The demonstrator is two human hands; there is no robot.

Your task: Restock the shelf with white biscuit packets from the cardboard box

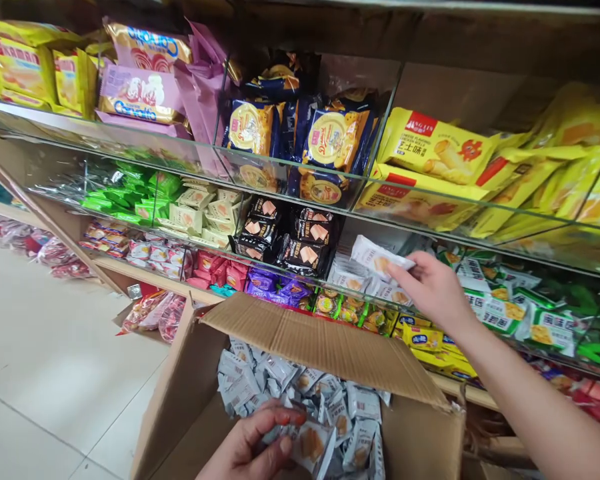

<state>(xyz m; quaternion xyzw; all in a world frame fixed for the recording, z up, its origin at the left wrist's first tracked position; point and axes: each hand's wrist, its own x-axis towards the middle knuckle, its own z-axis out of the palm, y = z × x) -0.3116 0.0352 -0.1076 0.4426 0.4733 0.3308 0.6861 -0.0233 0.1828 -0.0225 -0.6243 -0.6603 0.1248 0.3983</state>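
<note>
In my right hand (430, 287) is a small white snack packet (377, 257), pinched by its right end. It is held just above a glass-fronted shelf compartment where similar white packets (353, 277) lie. My left hand (257, 443) is low in view, over an open cardboard box (330, 340). Its thumb and fingers grip another white packet (310, 443) with a picture of a biscuit on it. Many loose packets of the same kind (240, 387) fill the box beneath.
Glass-fronted shelves hold yellow snack packs (435, 147), blue biscuit packs (335, 137), black packets (305, 243) and green-white packets (500, 307). A glass edge (300, 170) runs across above my right hand. Tiled floor (65, 360) lies at left, beside a small box of red packets (153, 313).
</note>
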